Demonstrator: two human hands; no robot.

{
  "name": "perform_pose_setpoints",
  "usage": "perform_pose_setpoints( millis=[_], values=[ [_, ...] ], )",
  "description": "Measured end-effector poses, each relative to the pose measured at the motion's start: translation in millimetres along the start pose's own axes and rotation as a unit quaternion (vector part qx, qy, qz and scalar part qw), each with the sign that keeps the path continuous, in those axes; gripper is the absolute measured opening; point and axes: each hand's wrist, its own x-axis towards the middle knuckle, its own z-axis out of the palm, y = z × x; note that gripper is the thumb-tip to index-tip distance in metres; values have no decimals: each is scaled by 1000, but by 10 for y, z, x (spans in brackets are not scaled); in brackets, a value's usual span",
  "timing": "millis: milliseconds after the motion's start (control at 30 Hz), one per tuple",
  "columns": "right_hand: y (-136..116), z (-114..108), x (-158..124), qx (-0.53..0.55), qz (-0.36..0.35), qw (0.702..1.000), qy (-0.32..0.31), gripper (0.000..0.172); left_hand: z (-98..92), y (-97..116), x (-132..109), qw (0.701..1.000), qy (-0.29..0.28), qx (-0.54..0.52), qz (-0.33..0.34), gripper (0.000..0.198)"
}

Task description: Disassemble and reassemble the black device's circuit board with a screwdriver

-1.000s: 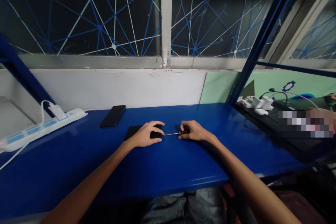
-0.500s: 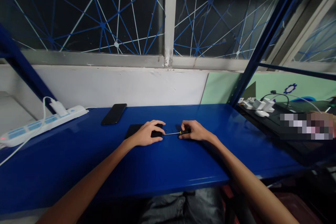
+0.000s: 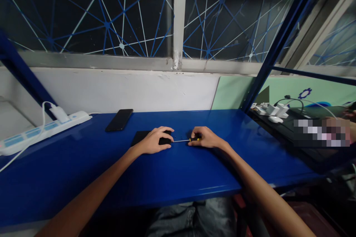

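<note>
My left hand [image 3: 156,140] is curled over a flat black box-like device [image 3: 139,137], gripping its right end against the blue table [image 3: 178,177]. In my right hand [image 3: 205,137] is a screwdriver [image 3: 191,140] with a black and yellow handle, pinched between thumb and fingers. Its thin metal shaft lies level and points left, the tip at the device's right end. Whether the tip sits in a screw is too small to tell. A few tiny dark bits, perhaps screws [image 3: 181,137], lie on the table between my hands.
A black phone [image 3: 119,120] lies at the back left. Beyond it is a white power strip [image 3: 44,132] with a plugged-in charger and cable. Blue frame posts [image 3: 278,52] rise at both sides. On the right, white adapters [image 3: 274,110] rest on a dark surface near another person's hand [image 3: 335,129].
The view has shifted slightly. The screwdriver's handle has turned a little, showing more yellow between my right fingers. My left hand keeps its hold on the device.
</note>
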Motion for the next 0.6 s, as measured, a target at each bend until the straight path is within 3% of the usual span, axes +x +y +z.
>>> perform_pose_setpoints(
  millis=[433, 600],
  values=[
    [-38, -26, -16, -2, 7, 1000, -24, 31, 12, -8, -3, 1000, -7, 8, -6, 19],
    [17, -5, -2, -21, -3, 1000, 4, 28, 8, -5, -2, 1000, -6, 10, -4, 18]
  ],
)
